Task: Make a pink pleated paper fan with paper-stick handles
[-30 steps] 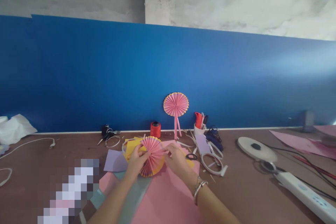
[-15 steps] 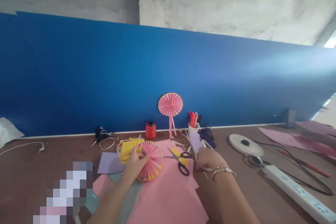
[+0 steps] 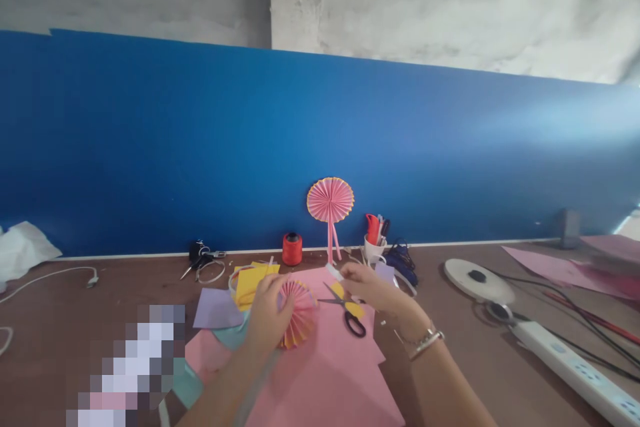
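My left hand (image 3: 270,312) is closed on the left side of a round pleated pink paper fan (image 3: 301,320) with a yellow edge. My right hand (image 3: 367,287) pinches a small white strip (image 3: 333,271), perhaps tape, a little up and right of the fan. Black-handled scissors (image 3: 353,320) lie with blades apart on pink paper sheets (image 3: 325,380), below the right hand. Yellow scraps (image 3: 355,309) lie by the scissors. A second pleated fan (image 3: 330,200), with a pink paper handle, stands against the blue wall.
Yellow paper (image 3: 255,283) and a lilac sheet (image 3: 217,308) lie at the left. Behind are a red thread spool (image 3: 293,250), keys (image 3: 203,255) and a white cup (image 3: 374,251) of pens. A power strip (image 3: 575,360), cables and a round white lid (image 3: 477,280) occupy the right.
My right hand has moved left from beside the lilac paper strip and white loop towards the fan, now with the small white strip. The left hand still holds the fan; the view has shifted slightly.
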Demonstrator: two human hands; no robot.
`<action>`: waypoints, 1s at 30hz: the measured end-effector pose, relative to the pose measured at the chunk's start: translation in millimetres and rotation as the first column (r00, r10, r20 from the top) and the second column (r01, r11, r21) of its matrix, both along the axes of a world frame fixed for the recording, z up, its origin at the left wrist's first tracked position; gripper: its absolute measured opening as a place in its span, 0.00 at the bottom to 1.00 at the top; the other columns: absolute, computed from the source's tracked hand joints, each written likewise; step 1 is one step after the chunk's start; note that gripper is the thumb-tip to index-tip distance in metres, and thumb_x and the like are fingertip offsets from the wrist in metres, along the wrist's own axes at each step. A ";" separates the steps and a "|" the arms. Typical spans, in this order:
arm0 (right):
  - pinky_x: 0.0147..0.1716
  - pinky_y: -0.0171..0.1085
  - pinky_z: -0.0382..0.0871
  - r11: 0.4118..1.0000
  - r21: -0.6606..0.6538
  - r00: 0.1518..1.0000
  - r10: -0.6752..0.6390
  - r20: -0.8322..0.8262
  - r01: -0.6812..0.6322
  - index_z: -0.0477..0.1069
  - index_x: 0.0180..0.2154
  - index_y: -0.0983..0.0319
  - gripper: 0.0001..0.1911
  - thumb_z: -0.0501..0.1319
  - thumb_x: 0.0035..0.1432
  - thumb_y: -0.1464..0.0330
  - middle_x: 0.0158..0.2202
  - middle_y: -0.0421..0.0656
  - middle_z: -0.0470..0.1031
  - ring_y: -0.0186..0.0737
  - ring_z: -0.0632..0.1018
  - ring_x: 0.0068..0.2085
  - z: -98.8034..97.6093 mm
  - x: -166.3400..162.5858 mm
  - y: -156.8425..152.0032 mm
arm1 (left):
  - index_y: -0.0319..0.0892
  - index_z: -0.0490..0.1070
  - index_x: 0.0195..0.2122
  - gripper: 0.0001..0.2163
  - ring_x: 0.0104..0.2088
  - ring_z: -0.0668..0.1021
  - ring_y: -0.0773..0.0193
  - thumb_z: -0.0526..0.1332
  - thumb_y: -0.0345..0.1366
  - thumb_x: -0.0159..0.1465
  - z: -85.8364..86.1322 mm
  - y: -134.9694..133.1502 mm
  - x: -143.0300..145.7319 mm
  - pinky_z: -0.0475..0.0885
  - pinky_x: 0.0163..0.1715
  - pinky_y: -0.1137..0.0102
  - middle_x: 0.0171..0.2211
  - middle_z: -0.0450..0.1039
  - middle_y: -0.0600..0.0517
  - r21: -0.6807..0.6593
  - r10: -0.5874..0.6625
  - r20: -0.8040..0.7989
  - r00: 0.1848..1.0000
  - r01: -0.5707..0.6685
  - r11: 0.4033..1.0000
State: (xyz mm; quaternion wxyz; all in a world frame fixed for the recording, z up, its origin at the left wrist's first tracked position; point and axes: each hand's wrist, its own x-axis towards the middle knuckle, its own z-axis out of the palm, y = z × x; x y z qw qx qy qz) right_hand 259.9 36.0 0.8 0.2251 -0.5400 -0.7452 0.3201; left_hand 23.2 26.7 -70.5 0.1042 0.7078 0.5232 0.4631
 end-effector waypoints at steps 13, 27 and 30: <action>0.29 0.33 0.65 0.993 0.117 0.990 0.051 -0.128 -0.036 0.67 0.29 0.62 0.08 0.53 0.57 0.67 0.22 0.39 0.74 0.35 0.75 0.26 5.1 -51.9 -15.8 | 0.42 0.59 0.60 0.23 0.57 0.66 0.51 0.53 0.41 0.64 -4.4 -12.9 16.6 0.62 0.55 0.54 0.56 0.64 0.40 0.062 -0.236 -0.018 0.972 0.237 0.970; 0.29 0.31 0.61 0.981 0.176 0.997 0.081 -0.011 -0.077 0.71 0.27 0.62 0.07 0.56 0.53 0.69 0.25 0.38 0.74 0.35 0.75 0.30 -1.5 -50.6 -13.3 | 0.46 0.64 0.57 0.19 0.54 0.69 0.54 0.52 0.34 0.64 0.6 -17.3 16.7 0.65 0.53 0.57 0.54 0.66 0.42 0.110 -0.245 -0.022 0.969 0.246 0.963; 0.28 0.30 0.59 0.980 0.191 0.998 0.050 0.034 -0.056 0.71 0.28 0.61 0.05 0.57 0.51 0.71 0.27 0.38 0.75 0.34 0.73 0.29 -3.6 -50.0 -11.0 | 0.46 0.68 0.52 0.17 0.53 0.70 0.55 0.52 0.31 0.63 1.1 -17.4 17.8 0.66 0.51 0.58 0.52 0.67 0.43 0.123 -0.248 0.015 0.969 0.244 0.962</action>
